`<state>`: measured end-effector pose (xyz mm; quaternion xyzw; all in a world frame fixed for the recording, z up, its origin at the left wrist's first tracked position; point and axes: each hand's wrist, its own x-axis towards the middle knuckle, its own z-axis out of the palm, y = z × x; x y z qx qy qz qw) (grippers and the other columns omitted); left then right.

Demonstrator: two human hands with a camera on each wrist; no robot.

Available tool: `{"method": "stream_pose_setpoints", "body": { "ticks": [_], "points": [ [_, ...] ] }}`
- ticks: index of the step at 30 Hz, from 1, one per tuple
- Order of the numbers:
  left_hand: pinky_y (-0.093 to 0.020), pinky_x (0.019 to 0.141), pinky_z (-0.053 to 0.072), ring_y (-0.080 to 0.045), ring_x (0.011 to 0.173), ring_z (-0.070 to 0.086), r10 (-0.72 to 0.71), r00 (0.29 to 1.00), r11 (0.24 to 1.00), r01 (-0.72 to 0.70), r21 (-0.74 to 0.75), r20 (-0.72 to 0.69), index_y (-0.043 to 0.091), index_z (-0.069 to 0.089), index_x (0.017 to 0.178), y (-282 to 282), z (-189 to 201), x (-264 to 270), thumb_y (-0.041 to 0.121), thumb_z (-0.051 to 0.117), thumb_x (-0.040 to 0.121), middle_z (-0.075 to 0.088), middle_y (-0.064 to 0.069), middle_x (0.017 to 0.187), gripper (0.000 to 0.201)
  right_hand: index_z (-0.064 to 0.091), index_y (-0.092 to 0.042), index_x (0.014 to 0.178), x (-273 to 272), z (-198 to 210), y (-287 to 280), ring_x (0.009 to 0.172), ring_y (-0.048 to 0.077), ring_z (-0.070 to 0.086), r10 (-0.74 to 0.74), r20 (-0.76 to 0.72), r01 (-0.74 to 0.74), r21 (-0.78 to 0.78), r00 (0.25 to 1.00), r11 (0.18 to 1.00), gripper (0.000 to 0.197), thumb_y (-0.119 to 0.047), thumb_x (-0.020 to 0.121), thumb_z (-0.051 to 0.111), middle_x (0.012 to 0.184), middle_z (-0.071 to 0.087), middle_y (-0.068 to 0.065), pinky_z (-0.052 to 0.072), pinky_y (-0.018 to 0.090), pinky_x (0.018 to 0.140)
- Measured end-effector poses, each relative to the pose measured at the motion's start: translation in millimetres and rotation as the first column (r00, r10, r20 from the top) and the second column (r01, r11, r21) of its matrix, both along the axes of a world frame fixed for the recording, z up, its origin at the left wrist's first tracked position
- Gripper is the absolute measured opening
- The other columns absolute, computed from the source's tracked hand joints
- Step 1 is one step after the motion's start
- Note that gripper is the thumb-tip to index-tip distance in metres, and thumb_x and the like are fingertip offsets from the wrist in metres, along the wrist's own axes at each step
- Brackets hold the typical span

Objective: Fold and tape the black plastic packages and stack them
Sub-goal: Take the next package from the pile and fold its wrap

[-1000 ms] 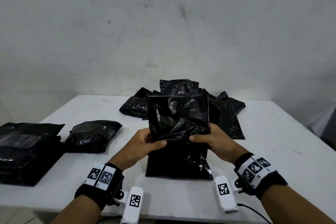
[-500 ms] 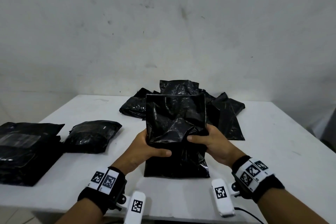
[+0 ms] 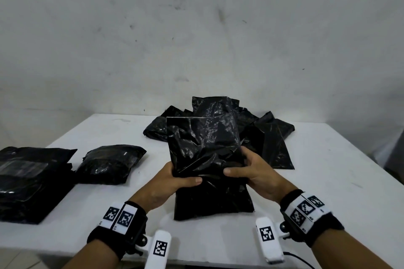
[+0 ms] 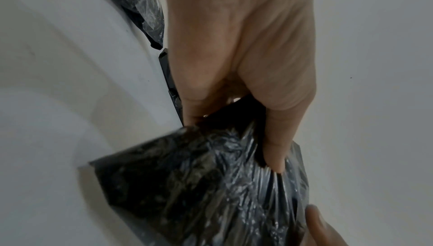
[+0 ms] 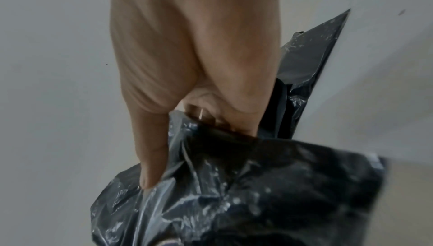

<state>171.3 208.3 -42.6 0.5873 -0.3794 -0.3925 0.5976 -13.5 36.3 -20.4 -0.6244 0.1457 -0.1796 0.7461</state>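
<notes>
Gripping black package with left hand and right hand, thumbs pinching front, lower end on white table

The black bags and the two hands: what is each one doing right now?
Held package: lower end on the table, top flap standing, not folded down.
Left hand: grips its left side.
Right hand: grips its right side.
Small package: lying flat.
Left stack: piled.
Back pile: loose heap.

Bare table rightward; package stack leftward.
</notes>
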Motion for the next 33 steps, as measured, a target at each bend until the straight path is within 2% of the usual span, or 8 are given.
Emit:
{"method": "stream_pose_setpoints", "body": {
  "ticks": [5,12,15,21,24,26,29,33],
  "points": [
    [-0.036,0.100,0.053,-0.027,0.113,0.070,0.047,0.998,0.998,-0.048,-0.037,-0.046,0.007,0.066,0.120,0.4,0.1,6.1,0.003,0.085,0.073,0.075,-0.010,0.116,0.051,0.054,-0.022,0.135,-6.4,-6.9,3.6,0.118,0.029,0.066,0.091,-0.163,-0.101,-0.056,0.982,0.993,0.070,0.006,0.076,0.080,0.129,0.067,0.012,0.057,0.043,0.093],
    [-0.040,0.102,0.052,-0.029,0.115,0.069,0.032,0.995,0.997,-0.038,-0.061,-0.096,0.005,0.061,0.126,1.4,1.5,8.3,0.012,0.083,0.072,0.073,-0.014,0.121,0.059,0.062,-0.005,0.127,-6.4,-9.3,14.5,0.108,0.031,0.068,0.124,-0.122,-0.106,0.147,0.985,0.983,0.051,0.003,0.078,0.072,0.120,0.069,0.019,0.056,0.038,0.091],
    [-0.032,0.092,0.057,-0.026,0.111,0.071,0.013,0.991,0.998,-0.021,-0.062,-0.130,0.006,0.062,0.123,1.7,8.9,7.5,0.011,0.087,0.065,0.073,-0.014,0.119,0.064,0.074,-0.004,0.112,-8.0,-8.2,20.0,0.097,0.030,0.071,0.221,-0.103,-0.193,0.228,0.970,0.954,0.041,0.001,0.072,0.072,0.109,0.071,0.021,0.058,0.039,0.087],
    [-0.027,0.082,0.059,-0.018,0.101,0.074,-0.012,0.993,0.999,0.006,-0.048,-0.114,0.016,0.062,0.119,3.0,21.3,7.6,0.012,0.093,0.067,0.077,-0.003,0.110,0.060,0.074,0.002,0.110,-4.7,-9.3,23.2,0.088,0.031,0.071,0.286,-0.067,-0.254,0.305,0.956,0.918,0.062,-0.010,0.052,0.089,0.103,0.072,0.022,0.057,0.041,0.085],
    [-0.036,0.080,0.060,-0.019,0.107,0.072,-0.022,0.999,1.000,0.022,0.003,-0.028,0.027,0.060,0.125,6.6,19.0,12.3,0.044,0.098,0.048,0.075,0.002,0.118,0.088,0.077,0.003,0.097,-4.2,-2.1,25.2,0.078,0.028,0.072,0.275,-0.077,-0.244,0.280,0.958,0.928,0.034,0.000,0.063,0.072,0.091,0.073,0.020,0.060,0.037,0.074],
    [-0.040,0.077,0.060,-0.019,0.107,0.071,-0.062,0.997,0.997,0.060,0.050,0.044,0.032,0.058,0.127,10.0,15.9,14.1,0.037,0.099,0.046,0.073,0.003,0.116,0.090,0.077,0.003,0.088,-5.1,1.6,24.5,0.068,0.026,0.071,0.254,-0.075,-0.223,0.286,0.964,0.932,0.024,0.002,0.068,0.063,0.080,0.072,0.018,0.059,0.033,0.062],
    [-0.038,0.076,0.059,-0.018,0.113,0.068,-0.076,0.992,0.995,0.068,0.071,0.104,0.030,0.060,0.128,11.0,13.6,14.5,0.018,0.098,0.047,0.070,-0.001,0.122,0.090,0.074,0.003,0.104,-2.8,5.4,27.5,0.079,0.030,0.068,0.255,-0.052,-0.232,0.271,0.966,0.934,0.044,-0.012,0.064,0.083,0.092,0.068,0.021,0.055,0.041,0.074],
    [-0.035,0.085,0.059,-0.024,0.117,0.067,-0.060,0.990,0.997,0.054,0.046,0.127,0.020,0.061,0.126,9.4,17.2,15.7,0.017,0.097,0.048,0.072,-0.007,0.122,0.086,0.076,0.000,0.106,-3.1,5.8,27.7,0.090,0.033,0.070,0.281,-0.021,-0.265,0.269,0.959,0.926,0.059,-0.030,0.057,0.092,0.100,0.072,0.020,0.049,0.057,0.092]
  ]
}}
